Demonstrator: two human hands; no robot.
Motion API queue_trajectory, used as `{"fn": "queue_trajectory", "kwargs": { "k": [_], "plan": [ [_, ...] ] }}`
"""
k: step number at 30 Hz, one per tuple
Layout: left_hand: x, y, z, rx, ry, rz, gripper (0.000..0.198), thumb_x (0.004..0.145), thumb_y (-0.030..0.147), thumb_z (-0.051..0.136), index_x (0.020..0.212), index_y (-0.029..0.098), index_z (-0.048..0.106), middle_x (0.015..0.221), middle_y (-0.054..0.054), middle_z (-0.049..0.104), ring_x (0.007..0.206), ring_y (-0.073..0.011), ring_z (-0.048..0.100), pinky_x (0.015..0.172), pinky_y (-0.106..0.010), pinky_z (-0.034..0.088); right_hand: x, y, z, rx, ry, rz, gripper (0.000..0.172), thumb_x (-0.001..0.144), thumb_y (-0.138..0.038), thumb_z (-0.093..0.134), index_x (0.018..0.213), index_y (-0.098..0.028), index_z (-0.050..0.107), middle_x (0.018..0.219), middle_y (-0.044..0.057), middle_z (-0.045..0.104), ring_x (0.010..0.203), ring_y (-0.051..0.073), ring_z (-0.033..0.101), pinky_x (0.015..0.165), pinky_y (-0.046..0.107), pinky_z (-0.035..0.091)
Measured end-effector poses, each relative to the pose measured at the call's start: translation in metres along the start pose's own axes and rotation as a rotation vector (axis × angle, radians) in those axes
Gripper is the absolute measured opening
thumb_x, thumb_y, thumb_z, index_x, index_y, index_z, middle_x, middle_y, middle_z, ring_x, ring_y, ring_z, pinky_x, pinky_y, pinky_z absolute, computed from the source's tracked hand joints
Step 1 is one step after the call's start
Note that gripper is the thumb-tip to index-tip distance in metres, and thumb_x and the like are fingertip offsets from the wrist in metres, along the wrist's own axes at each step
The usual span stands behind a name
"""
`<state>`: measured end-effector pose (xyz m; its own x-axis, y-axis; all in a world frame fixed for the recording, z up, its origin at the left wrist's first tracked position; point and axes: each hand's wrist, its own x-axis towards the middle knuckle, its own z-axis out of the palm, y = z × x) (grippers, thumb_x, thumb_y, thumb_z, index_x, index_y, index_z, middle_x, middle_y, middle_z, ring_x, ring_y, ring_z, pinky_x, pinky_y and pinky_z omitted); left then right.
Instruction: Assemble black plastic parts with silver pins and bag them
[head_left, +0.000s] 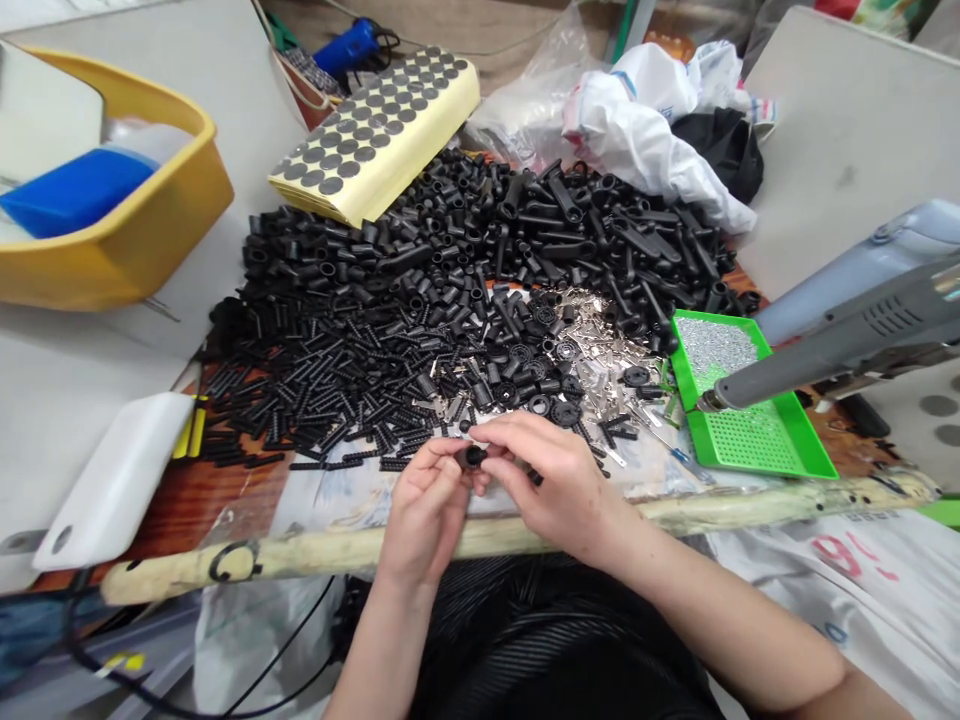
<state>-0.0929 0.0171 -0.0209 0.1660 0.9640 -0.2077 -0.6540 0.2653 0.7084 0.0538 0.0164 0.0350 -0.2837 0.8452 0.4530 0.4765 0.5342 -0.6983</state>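
Both hands meet over the front of the table, just behind the wooden rail. My left hand [435,500] is closed on a small black plastic cylinder [472,457], pinched between thumb and fingers. My right hand [547,470] is closed too, its fingertips at the cylinder's right end; what they pinch there is small, dark and mostly hidden. Right behind the hands are black ridged strips [322,400], round black discs [564,412] and thin metal pieces [600,370]. A large heap of black plastic tubes and handles [450,230] lies farther back.
A green tray [757,440] of small screws stands at right, under a grey power screwdriver [817,350]. The wooden rail [315,550] runs along the front edge. A yellow bin [150,250] is at left; a stack of dotted sticker sheets [375,130] rests on the heap.
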Motion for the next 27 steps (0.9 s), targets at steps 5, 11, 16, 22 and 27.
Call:
{"fn": "queue_trajectory", "kwargs": {
  "k": [5, 11, 16, 22, 27],
  "plan": [
    [0.0, -0.001, -0.002, 0.013, -0.017, -0.021, 0.022, 0.071, 0.026, 0.077, 0.087, 0.016, 0.066, 0.071, -0.003, 0.066, 0.061, -0.0124, 0.058, 0.062, -0.025, 0.046, -0.001, 0.007, 0.0, -0.164, -0.088, -0.071, 0.018, 0.091, -0.009, 0.048, 0.098, -0.015, 0.065, 0.092, 0.007, 0.067, 0.085, 0.018, 0.064, 0.077, 0.033, 0.056],
    [0.0, -0.001, -0.001, 0.024, 0.008, -0.019, 0.025, 0.067, 0.028, 0.079, 0.083, 0.015, 0.065, 0.071, -0.003, 0.067, 0.059, -0.0114, 0.057, 0.058, -0.023, 0.046, 0.004, 0.011, 0.0, -0.295, -0.103, -0.202, 0.021, 0.091, -0.011, 0.044, 0.082, -0.013, 0.063, 0.08, 0.008, 0.067, 0.077, 0.02, 0.063, 0.071, 0.033, 0.056],
    [-0.001, -0.003, -0.001, 0.084, 0.068, 0.016, 0.027, 0.064, 0.029, 0.081, 0.082, 0.015, 0.065, 0.065, -0.001, 0.065, 0.058, -0.0113, 0.058, 0.058, -0.022, 0.046, 0.01, 0.01, 0.002, -0.267, -0.112, -0.144, 0.021, 0.088, -0.011, 0.043, 0.076, -0.012, 0.06, 0.072, 0.009, 0.065, 0.066, 0.019, 0.062, 0.061, 0.031, 0.053],
    [-0.004, -0.007, 0.001, 0.114, 0.155, 0.102, 0.032, 0.062, 0.032, 0.083, 0.082, 0.015, 0.066, 0.066, -0.002, 0.068, 0.057, -0.0104, 0.06, 0.06, -0.02, 0.049, 0.005, 0.004, 0.011, -0.162, -0.043, 0.04, 0.019, 0.086, -0.012, 0.044, 0.073, -0.014, 0.058, 0.07, 0.007, 0.064, 0.064, 0.017, 0.061, 0.061, 0.028, 0.05],
    [-0.004, -0.01, 0.002, 0.182, 0.161, 0.166, 0.027, 0.065, 0.031, 0.08, 0.082, 0.015, 0.067, 0.07, -0.003, 0.069, 0.06, -0.0107, 0.061, 0.061, -0.019, 0.049, 0.004, 0.005, 0.008, -0.166, -0.05, 0.069, 0.018, 0.086, -0.013, 0.048, 0.071, -0.015, 0.058, 0.069, 0.005, 0.065, 0.063, 0.016, 0.061, 0.06, 0.026, 0.048]
  ]
}}
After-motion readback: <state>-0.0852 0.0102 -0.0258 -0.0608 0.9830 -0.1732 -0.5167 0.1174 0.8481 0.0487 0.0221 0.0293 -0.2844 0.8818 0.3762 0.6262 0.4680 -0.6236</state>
